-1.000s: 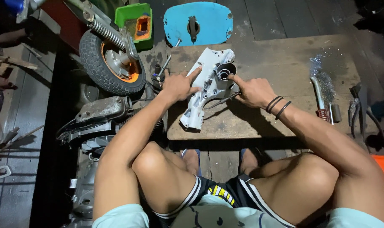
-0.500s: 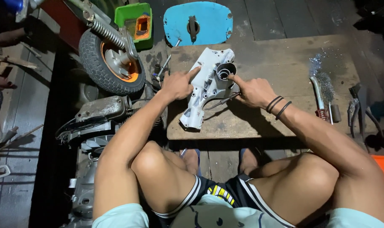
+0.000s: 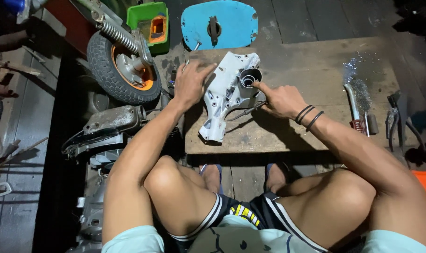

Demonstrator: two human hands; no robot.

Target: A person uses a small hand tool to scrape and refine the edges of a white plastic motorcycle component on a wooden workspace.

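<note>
While the person sat with knees drawn up before the low wooden bench (image 3: 316, 126), both arms reached forward to a pale grey cast metal casing (image 3: 224, 96) that lay flat on the bench top, towards its ten o'clock corner. The left hand (image 3: 190, 83) was spread wide, palm down, fingers fanned across the casing's left edge and pressing it flat, gripping nothing. The left forearm ran straight back over the raised left knee. The right hand (image 3: 281, 100) was loosely curled, its index finger stretched out to the rim of the round bore at the casing's upper end; a slim dark tool (image 3: 244, 112) lay slanting under the palm, though whether the hand actually held it I could not tell. Three dark bands (image 3: 308, 117) circled the right wrist.

At twelve o'clock from the casing a blue oval cover (image 3: 220, 23) lay on the floor. At ten o'clock stood a small tyred wheel (image 3: 121, 63) with an orange hub, and a green box (image 3: 149, 23) behind it. Out at three o'clock a bent metal pipe (image 3: 352, 103) rested on the bench.
</note>
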